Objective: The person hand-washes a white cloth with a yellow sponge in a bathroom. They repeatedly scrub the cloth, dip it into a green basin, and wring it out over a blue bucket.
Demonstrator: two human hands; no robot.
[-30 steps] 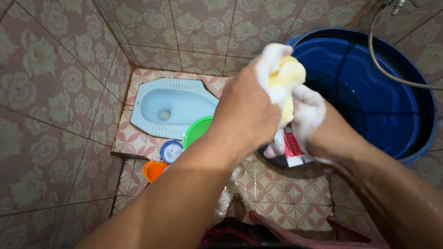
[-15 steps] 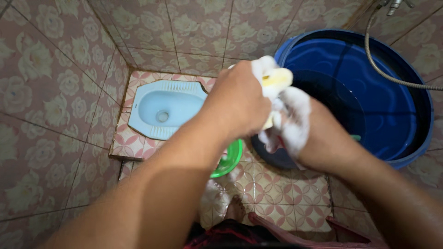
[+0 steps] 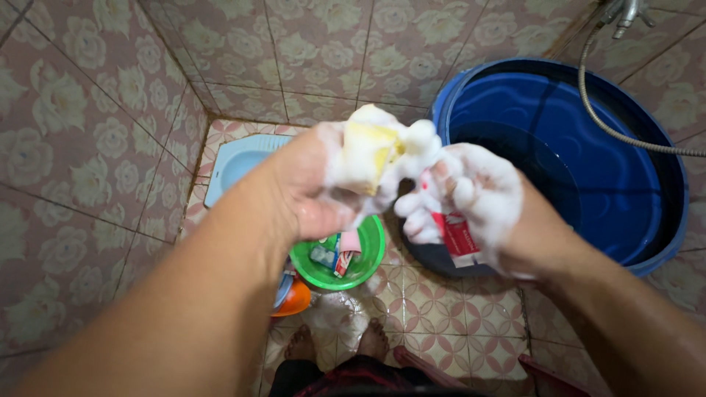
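My left hand (image 3: 312, 184) grips a yellow sponge (image 3: 365, 153) thick with white foam, held at chest height above the floor. Just to its right, my right hand (image 3: 471, 198), also coated in foam, holds a red and white sachet (image 3: 460, 239) that hangs down from its fingers. The two hands nearly touch over the foam. Below them a green bowl (image 3: 369, 270) holding small packets sits on the tiled floor.
A large blue water barrel (image 3: 588, 162) stands at the right with a metal hose (image 3: 610, 125) hanging over it. A light blue squat toilet (image 3: 232, 165) lies at the back left. An orange container (image 3: 298, 298) sits beside the bowl. My feet (image 3: 371, 342) are below.
The hands have dropped lower and parted slightly. The left hand has turned palm up, showing the sponge, and the sachet in the right hand is in sight again. The view has tilted down.
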